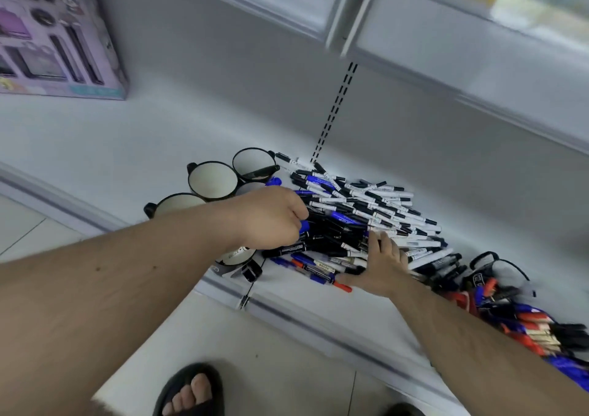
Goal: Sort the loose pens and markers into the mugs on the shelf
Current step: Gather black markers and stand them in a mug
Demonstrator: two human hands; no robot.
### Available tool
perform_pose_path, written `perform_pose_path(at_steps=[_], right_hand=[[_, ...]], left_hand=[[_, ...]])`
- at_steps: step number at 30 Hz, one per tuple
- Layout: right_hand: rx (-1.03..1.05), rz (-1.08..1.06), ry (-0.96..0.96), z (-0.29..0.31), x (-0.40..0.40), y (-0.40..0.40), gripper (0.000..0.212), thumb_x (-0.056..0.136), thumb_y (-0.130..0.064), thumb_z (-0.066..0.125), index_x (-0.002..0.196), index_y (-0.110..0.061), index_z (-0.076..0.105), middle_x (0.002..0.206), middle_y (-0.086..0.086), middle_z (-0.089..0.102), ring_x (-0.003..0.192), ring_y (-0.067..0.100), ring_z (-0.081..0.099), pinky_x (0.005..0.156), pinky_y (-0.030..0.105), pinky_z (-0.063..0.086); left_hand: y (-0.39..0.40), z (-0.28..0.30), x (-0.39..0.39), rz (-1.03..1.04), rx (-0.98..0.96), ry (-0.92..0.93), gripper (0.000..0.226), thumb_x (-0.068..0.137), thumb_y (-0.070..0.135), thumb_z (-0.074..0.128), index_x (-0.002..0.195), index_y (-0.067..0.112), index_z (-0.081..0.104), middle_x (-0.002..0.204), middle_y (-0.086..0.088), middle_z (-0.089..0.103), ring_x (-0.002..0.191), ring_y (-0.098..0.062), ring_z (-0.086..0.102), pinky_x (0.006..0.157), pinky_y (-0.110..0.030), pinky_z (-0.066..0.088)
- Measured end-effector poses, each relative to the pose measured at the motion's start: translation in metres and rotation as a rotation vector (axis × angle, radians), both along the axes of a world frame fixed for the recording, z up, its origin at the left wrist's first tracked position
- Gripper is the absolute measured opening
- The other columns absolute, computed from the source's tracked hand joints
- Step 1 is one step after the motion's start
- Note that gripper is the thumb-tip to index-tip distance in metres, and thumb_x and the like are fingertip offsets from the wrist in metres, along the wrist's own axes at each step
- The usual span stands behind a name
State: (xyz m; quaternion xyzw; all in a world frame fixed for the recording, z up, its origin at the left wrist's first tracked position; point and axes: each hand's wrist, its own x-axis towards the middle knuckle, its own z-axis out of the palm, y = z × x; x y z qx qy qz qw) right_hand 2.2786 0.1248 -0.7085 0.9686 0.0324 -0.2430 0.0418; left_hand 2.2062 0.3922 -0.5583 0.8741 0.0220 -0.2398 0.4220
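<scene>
Pile of pens and markers (pixel 363 221) sits on the white shelf (pixel 159 135), heaped just right of the mug cluster. Three black mugs with pale insides stand upright at the back left: rear mug (pixel 254 163), middle mug (pixel 212 180), front mug (pixel 173 203), which is partly behind the forearm. A fourth mug (pixel 237 258) sits near the shelf lip under the left wrist. All of those look nearly empty, so I judge sorting has barely started.

Left hand (pixel 271 218) is curled into the left side of the pile, fingers closed around dark markers. A blue cap (pixel 304 224) pokes out by the knuckles; exact count in the grip is hidden. Right hand (pixel 381 266) lies flat and spread on the near edge of the pile, palm down, pinching nothing.

Risks as I read them:
- The pile is a loose heap. Pulling a bundle from the left side could slide neighbours toward the shelf edge (pixel 287 312). The red-tipped pen (pixel 342 286) and blue ones beside it already lie closest to the front.
- The left forearm hangs right over the near mug, so a lift or swing could tip it off the lip.
- Grabbing a mixed fistful means blue and black go into one mug, and sorting fails.
- A second tangle of red and blue pens (pixel 526 323) at far right lies near the edge too.
</scene>
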Motion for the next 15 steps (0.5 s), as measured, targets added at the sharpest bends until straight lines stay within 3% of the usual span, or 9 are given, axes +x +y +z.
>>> perform_pose_path(at_steps=[3, 5, 7, 11, 15], right_hand=[[0.013, 0.006, 0.074, -0.01, 0.003, 0.014, 0.156, 0.042, -0.096, 0.058, 0.153, -0.018, -0.019, 0.159, 0.014, -0.024, 0.149, 0.034, -0.013, 0.121, 0.05, 0.0], [-0.001, 0.026, 0.054, -0.015, 0.003, 0.026, 0.16, 0.037, -0.097, 0.057, 0.154, -0.018, -0.018, 0.159, 0.018, -0.021, 0.149, 0.037, -0.01, 0.12, 0.052, 0.0], [-0.032, 0.079, 0.011, -0.022, -0.001, 0.034, 0.16, 0.034, -0.097, 0.057, 0.154, -0.018, -0.011, 0.16, 0.019, -0.009, 0.148, 0.038, 0.001, 0.119, 0.054, 0.005], [-0.099, 0.229, -0.019, -0.034, -0.016, 0.035, 0.154, 0.038, -0.096, 0.058, 0.154, -0.016, -0.004, 0.154, 0.021, 0.009, 0.141, 0.042, 0.014, 0.116, 0.056, 0.012], [-0.116, 0.27, -0.054, -0.031, -0.012, 0.035, 0.149, 0.039, -0.095, 0.058, 0.153, -0.014, 0.008, 0.147, 0.018, 0.021, 0.134, 0.039, 0.023, 0.111, 0.056, 0.021]], left_hand=[[-0.017, 0.005, 0.0, -0.064, 0.033, 0.025, 0.042, 0.085, 0.004, 0.053, 0.112, 0.035, 0.059, 0.102, 0.007, 0.067, 0.095, -0.014, 0.063, 0.084, -0.026, 0.055], [-0.027, 0.008, 0.0, -0.113, 0.043, 0.033, 0.036, 0.087, 0.001, 0.051, 0.109, 0.028, 0.059, 0.102, -0.001, 0.066, 0.092, -0.021, 0.06, 0.078, -0.028, 0.052], [-0.033, 0.009, 0.0, -0.138, 0.068, 0.045, 0.037, 0.089, 0.001, 0.051, 0.12, 0.017, 0.062, 0.113, -0.007, 0.068, 0.094, -0.019, 0.06, 0.071, -0.026, 0.05], [-0.041, 0.005, 0.003, -0.112, 0.092, 0.058, 0.043, 0.091, 0.008, 0.055, 0.131, 0.022, 0.056, 0.12, 0.004, 0.062, 0.101, -0.014, 0.06, 0.06, -0.01, 0.044], [-0.048, -0.001, 0.002, -0.165, 0.115, 0.102, 0.033, 0.088, 0.005, 0.053, 0.119, 0.008, 0.062, 0.111, -0.014, 0.068, 0.098, -0.031, 0.065, 0.074, -0.035, 0.052]])
